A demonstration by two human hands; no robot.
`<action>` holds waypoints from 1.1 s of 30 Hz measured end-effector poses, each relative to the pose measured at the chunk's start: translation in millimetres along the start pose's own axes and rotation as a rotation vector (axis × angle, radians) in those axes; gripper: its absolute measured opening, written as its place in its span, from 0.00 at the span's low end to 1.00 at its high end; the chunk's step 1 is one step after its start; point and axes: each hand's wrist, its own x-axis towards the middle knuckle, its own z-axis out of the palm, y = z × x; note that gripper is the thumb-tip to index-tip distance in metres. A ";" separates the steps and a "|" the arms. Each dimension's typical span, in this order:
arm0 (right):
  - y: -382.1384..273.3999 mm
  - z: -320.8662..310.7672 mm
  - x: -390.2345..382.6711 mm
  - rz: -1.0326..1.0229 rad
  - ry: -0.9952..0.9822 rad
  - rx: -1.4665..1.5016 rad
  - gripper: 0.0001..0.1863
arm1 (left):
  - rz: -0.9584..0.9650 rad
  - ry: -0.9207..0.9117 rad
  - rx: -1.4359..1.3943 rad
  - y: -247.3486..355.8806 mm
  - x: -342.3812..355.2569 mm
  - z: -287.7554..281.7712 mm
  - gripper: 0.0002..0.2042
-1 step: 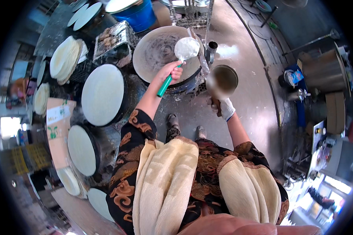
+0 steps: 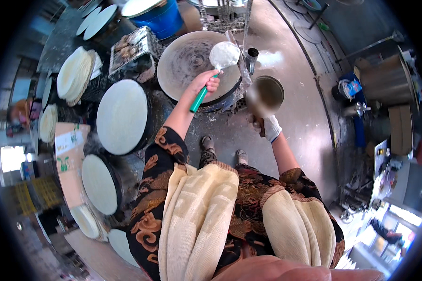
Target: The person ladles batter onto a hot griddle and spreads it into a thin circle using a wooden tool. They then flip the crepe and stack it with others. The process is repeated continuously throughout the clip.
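My left hand (image 2: 206,83) is closed round the green handle of a ladle (image 2: 225,55) whose round head looks coated in white. That head is over the right part of a large round griddle (image 2: 180,54), which has a greyish, floury surface. My right hand (image 2: 271,127), in a white glove, grips the brown handle of a round metal pan (image 2: 277,90). The pan hangs to the right of the griddle, above the floor. A blurred patch covers part of the pan, so what is in it I cannot tell.
Left of me, round griddles bear pale flatbreads (image 2: 122,117) (image 2: 100,184). Stacked flatbreads (image 2: 75,75) lie farther off, near a crusted metal box (image 2: 132,52). A blue tub (image 2: 159,21) stands behind the griddle. A cardboard piece (image 2: 70,164) leans at left. A metal tube (image 2: 252,60) rises beside the griddle.
The view has shifted very slightly. Both hands keep the same grips, and the ladle stays over the griddle.
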 end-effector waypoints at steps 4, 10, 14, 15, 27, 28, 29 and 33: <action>6.8 22.9 27.2 0.012 0.242 -0.009 0.22 | -0.005 0.056 0.174 39.6 62.0 -25.2 0.09; 7.0 83.3 11.6 -0.051 0.578 -0.139 0.23 | 0.332 0.305 0.807 84.6 103.8 -66.3 0.11; 4.1 94.6 1.3 -0.061 0.661 -0.273 0.24 | 1.326 0.264 1.837 132.5 84.5 -94.8 0.24; -3.9 101.1 2.3 -0.035 0.657 -0.307 0.24 | 1.124 0.223 1.826 136.0 75.1 -96.4 0.24; -49.9 224.4 107.3 -0.089 0.311 -0.104 0.26 | 0.921 0.489 2.064 181.6 28.0 -145.8 0.28; -49.2 221.8 106.8 -0.131 0.337 -0.108 0.26 | 0.926 0.535 2.037 182.9 24.2 -152.6 0.27; -47.7 212.6 103.5 -0.171 0.364 -0.112 0.25 | 0.865 0.560 2.013 183.7 18.9 -155.6 0.27; -37.7 176.7 73.1 -0.234 0.529 -0.157 0.25 | 0.880 0.544 1.991 171.8 15.3 -159.6 0.27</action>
